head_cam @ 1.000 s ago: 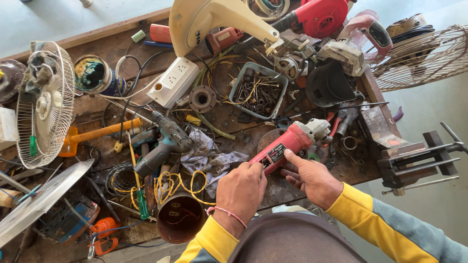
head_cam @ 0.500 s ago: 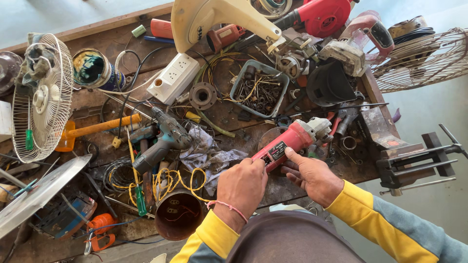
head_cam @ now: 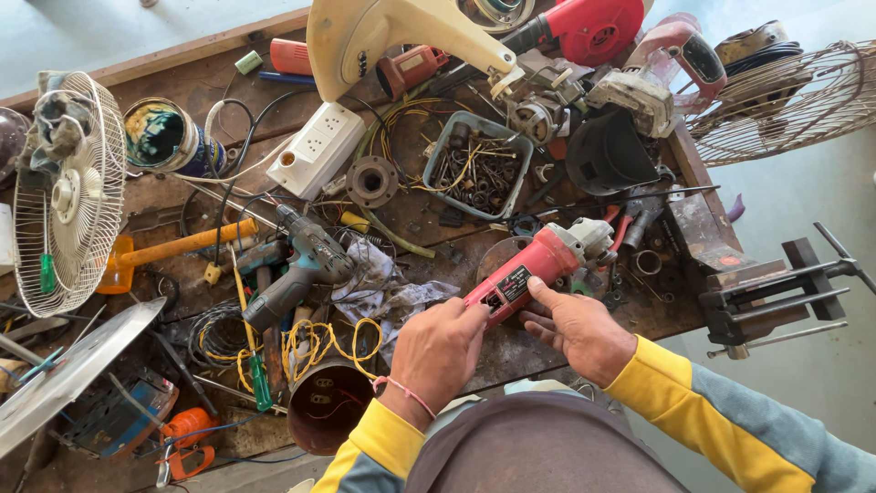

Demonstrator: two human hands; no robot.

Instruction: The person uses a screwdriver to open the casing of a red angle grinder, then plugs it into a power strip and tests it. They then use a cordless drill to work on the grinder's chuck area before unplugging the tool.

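A red angle grinder [head_cam: 537, 263] with a grey gear head lies slanted on the cluttered wooden workbench [head_cam: 429, 215]. My left hand [head_cam: 436, 351] grips its rear end from below. My right hand [head_cam: 577, 327] holds the body just right of that, thumb pressed on the dark label. Both arms wear yellow and grey sleeves, and a pink band circles my left wrist. A crumpled grey rag [head_cam: 388, 290] lies just left of the grinder.
A cordless drill [head_cam: 294, 265], a white power strip [head_cam: 318, 149], a grey tray of screws [head_cam: 479, 164], a white fan [head_cam: 68, 192], a yellow-handled hammer [head_cam: 173, 248], yellow wire coils [head_cam: 315, 342] and a rusty can [head_cam: 327, 406] crowd the bench. A vise [head_cam: 776, 292] sticks out at right.
Both hands stay on the grinder. The view has shifted slightly, with the bench clutter sliding a little left and down in the picture.
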